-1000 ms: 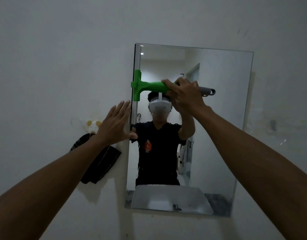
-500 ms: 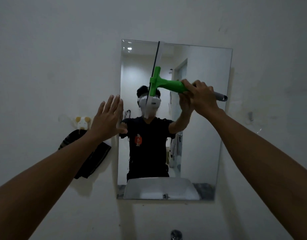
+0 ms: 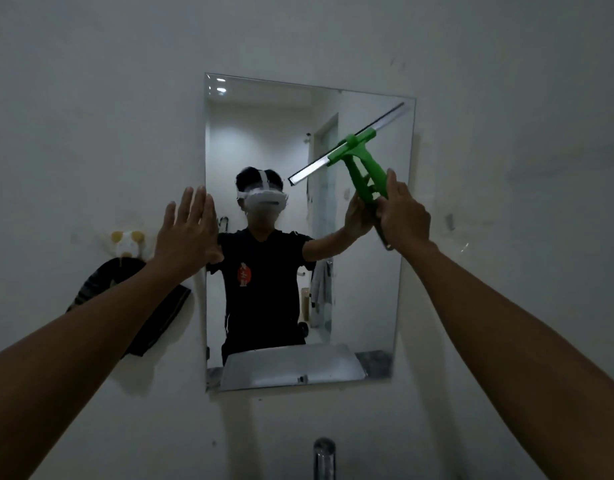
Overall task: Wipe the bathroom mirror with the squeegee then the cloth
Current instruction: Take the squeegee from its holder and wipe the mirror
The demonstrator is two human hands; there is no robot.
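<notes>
My right hand [image 3: 404, 216] grips the squeegee [image 3: 359, 157] by its bright green handle; its long blade slants up toward the upper right corner of the mirror [image 3: 264, 133]; my left hand [image 3: 187, 233] is spread flat, fingers straight, at the mirror's left edge, holding nothing; a dark cloth [image 3: 153, 323] hangs on the wall left of the mirror, under a small hook [image 3: 125, 242].

Your arms [image 3: 91, 341] are bare to past the elbow; your reflection [image 3: 264, 282] shows a black short-sleeved shirt and white headset [image 3: 265, 199].
</notes>
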